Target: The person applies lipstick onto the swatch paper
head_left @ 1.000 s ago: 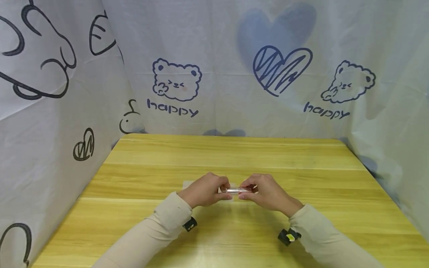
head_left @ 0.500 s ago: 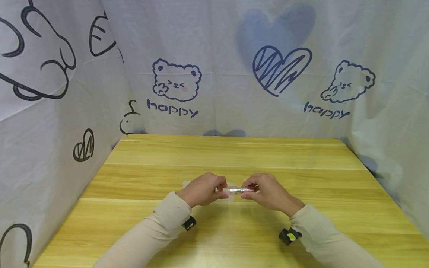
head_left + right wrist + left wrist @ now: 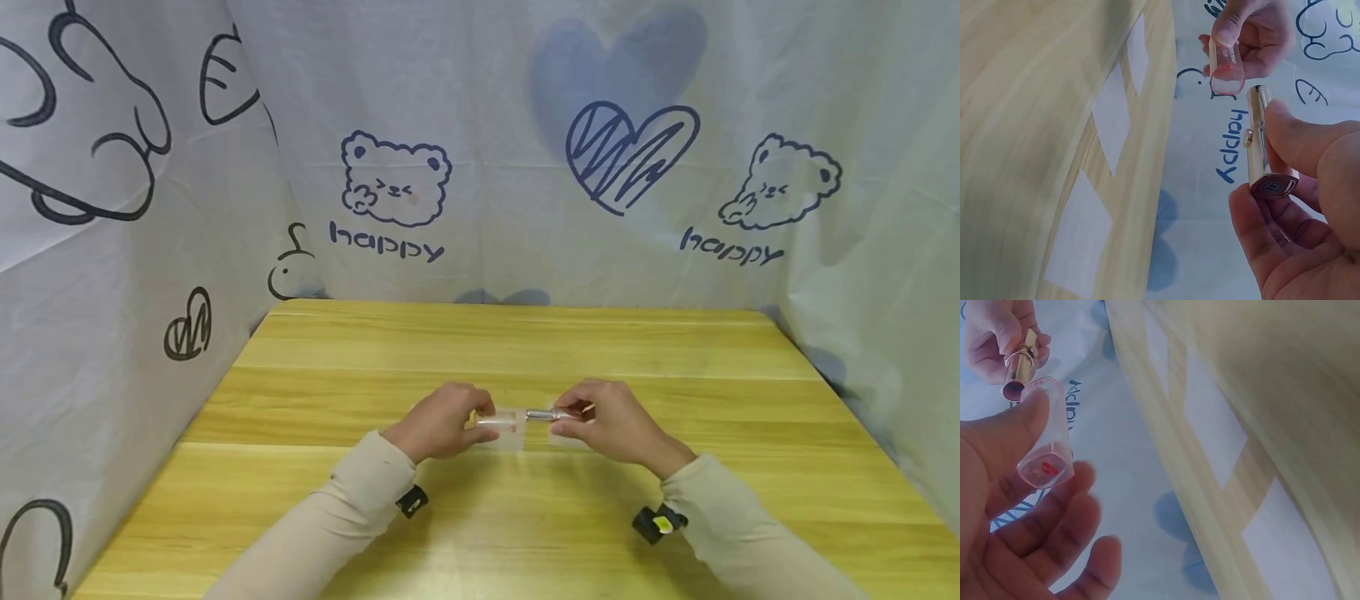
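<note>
My left hand (image 3: 442,423) pinches a clear, pink-tinted lipstick cap (image 3: 1054,434) between thumb and fingers; a small red mark shows at its closed end. Across a small gap, my right hand (image 3: 615,423) grips a shiny gold lipstick tube (image 3: 1262,147) by its base, the bare metal end pointing left at the cap's mouth. A label with dark print covers the bottom of the tube. In the head view both pieces lie almost in line above the table, and the fingers partly hide them.
Below the hands, white paper pieces (image 3: 1082,240) lie in a row on the wood-grain table (image 3: 525,350). A white cloth (image 3: 510,225) with bear and heart drawings hangs behind the table and along both sides.
The lipstick tube has come out of the clear cap. My left hand has shifted left with the cap, my right hand slightly right and up with the tube, opening a gap.
</note>
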{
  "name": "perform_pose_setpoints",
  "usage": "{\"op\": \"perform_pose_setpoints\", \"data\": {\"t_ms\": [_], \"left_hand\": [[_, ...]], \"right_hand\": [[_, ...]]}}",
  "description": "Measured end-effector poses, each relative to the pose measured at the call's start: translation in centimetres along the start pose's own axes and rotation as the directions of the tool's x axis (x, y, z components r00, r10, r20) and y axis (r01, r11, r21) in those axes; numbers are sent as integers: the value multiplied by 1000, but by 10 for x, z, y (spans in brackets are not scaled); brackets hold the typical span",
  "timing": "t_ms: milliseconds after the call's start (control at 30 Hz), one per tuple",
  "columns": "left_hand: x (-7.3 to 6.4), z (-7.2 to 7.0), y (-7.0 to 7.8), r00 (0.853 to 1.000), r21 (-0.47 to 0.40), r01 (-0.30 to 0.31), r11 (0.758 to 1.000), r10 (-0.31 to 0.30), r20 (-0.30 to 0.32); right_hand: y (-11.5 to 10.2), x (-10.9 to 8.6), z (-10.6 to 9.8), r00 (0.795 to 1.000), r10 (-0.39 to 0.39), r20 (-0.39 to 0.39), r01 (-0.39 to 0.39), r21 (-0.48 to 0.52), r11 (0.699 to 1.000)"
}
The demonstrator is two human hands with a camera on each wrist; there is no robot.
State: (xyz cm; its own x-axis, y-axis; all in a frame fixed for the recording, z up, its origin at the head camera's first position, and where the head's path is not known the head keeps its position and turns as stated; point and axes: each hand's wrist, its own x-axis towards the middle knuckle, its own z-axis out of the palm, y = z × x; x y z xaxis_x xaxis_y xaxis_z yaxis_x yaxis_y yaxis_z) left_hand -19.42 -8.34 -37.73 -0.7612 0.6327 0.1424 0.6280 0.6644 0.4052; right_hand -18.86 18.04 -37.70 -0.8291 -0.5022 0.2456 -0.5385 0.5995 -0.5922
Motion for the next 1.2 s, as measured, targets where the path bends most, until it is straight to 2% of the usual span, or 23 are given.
{"op": "perform_pose_setpoints", "data": {"t_ms": [233,767,1067,1200], "left_hand": [[-4,3,-3,1000,-14,-4,1000,4,-24],[-6,24,-9,998,-108,25,994,-18,67],[-8,32,-8,993,-84,11,996,-1,121],[-10,35,-6,991,-63,26,998,-18,131]], "right_hand": [[6,-3,0,998,16,-54,-17,-18,1000],[19,-9,8,985,161,-67,-152,121,981],[24,-10,8,985,157,-75,-146,138,980],[25,-10,9,986,150,-76,-138,142,980]]}}
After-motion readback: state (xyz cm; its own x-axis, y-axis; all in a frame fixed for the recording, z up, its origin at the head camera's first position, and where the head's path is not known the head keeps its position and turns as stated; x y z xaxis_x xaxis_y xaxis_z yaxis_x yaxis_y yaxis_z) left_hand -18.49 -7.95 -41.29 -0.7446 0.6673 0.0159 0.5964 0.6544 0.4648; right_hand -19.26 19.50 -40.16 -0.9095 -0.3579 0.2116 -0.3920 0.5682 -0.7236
